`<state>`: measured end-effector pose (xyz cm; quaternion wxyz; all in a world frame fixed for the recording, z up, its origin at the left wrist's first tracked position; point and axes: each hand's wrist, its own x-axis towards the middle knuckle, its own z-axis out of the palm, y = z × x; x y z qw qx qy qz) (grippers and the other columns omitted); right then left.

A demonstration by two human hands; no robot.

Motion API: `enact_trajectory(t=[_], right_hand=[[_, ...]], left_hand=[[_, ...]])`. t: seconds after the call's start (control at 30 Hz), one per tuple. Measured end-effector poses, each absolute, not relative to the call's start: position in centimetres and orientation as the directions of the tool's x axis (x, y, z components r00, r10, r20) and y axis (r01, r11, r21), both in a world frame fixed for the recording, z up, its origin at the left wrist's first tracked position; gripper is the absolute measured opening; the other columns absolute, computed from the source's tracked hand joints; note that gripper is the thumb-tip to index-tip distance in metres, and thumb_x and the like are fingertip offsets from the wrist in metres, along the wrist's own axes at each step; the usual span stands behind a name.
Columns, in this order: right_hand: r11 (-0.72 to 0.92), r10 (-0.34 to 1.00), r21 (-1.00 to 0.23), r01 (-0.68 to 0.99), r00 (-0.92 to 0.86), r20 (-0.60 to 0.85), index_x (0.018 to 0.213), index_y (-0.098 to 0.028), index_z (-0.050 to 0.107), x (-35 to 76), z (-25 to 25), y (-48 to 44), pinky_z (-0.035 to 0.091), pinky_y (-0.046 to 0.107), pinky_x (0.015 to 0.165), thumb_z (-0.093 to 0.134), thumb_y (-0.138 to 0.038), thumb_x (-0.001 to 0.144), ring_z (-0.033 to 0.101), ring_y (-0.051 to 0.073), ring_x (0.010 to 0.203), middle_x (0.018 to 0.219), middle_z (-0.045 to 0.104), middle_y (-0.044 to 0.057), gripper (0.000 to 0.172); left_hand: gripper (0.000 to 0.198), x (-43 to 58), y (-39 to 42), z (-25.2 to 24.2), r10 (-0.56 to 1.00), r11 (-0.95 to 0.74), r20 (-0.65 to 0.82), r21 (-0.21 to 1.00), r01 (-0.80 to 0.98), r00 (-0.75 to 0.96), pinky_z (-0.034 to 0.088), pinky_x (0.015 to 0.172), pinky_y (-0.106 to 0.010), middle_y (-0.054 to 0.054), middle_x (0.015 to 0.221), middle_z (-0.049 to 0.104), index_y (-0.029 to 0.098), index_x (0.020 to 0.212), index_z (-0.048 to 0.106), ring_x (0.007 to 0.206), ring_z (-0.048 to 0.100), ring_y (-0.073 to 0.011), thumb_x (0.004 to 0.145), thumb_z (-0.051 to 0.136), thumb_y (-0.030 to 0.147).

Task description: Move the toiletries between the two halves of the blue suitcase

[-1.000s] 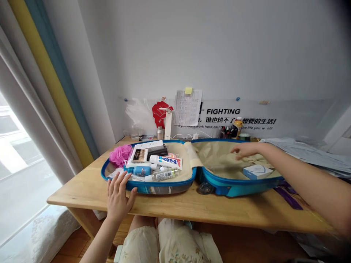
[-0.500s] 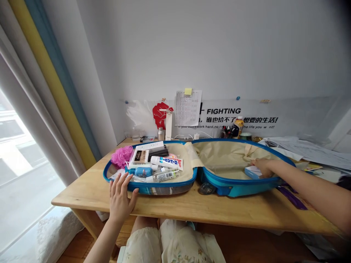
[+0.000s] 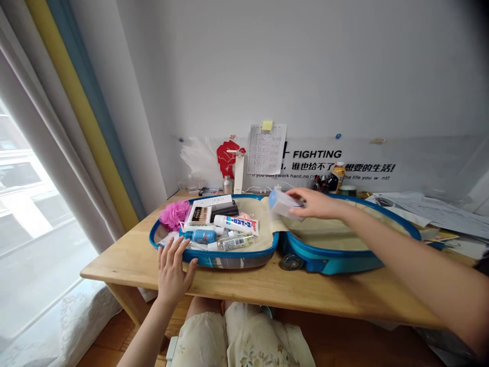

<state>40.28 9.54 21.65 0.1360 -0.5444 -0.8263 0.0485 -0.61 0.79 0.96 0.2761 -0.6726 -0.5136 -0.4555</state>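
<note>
Above the desk [image 3: 126, 267], right hand [image 3: 317, 203] grips a box [image 3: 283, 204].

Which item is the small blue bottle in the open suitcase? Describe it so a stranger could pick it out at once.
On the wooden desk beside the window, a blue hard-shell suitcase lies open. In its packed half, just beyond the person's left hand, a small blue bottle lies on its side. It sits below a white tube with blue and red lettering, and its solid blue stands out among the white and clear items.
</note>
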Motion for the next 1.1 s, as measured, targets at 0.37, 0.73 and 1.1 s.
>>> enact_trajectory(t=[0.37, 0.73, 1.1], right_hand=[[0.708, 0.704, -0.284, 0.647, -0.679, 0.208, 0.103, -0.022, 0.062, 25.5, 16.6, 10.0, 0.046, 0.036, 0.092, 0.071, -0.033, 0.073, 0.058, 0.023, 0.104, 0.111, 0.061, 0.007, 0.033], [0.724, 0.682, -0.307, 0.618, -0.707, 0.185, 0.102, -0.021, 0.059, 22.1, 14.6, 9.1, 0.045, 0.039, 0.098, 0.069, -0.035, 0.082, 0.057, 0.023, 0.114, 0.117, 0.061, 0.009, 0.026], [0.790, 0.595, -0.278, 0.547, -0.794, 0.126, 0.141, -0.022, 0.050, 20.1, 13.7, 8.7, 0.027, 0.049, 0.121, 0.050, -0.039, 0.095, 0.031, 0.028, 0.147, 0.155, 0.041, 0.013, 0.050]], left_hand=[[0.047, -0.5, 0.8, 1.1, 0.425, -0.318, 0.902, 0.080, 0.945, 0.067, 0.019, 0.121, -0.048, -0.014, 0.136, 0.058, 0.021, 0.141, 0.045, 0.143, 0.038, -0.0291, 0.097, 0.049, 0.035], [0.047, -0.5, 0.8, 1.0, 0.425, -0.320, 0.903, 0.084, 0.944, 0.064, 0.017, 0.121, -0.046, -0.013, 0.136, 0.057, 0.021, 0.141, 0.046, 0.143, 0.036, -0.0282, 0.097, 0.049, 0.034], [0.047, -0.4, 0.8, 1.1, 0.428, -0.319, 0.902, 0.082, 0.944, 0.066, 0.016, 0.122, -0.046, -0.014, 0.137, 0.057, 0.020, 0.141, 0.045, 0.145, 0.034, -0.0277, 0.097, 0.048, 0.034]])
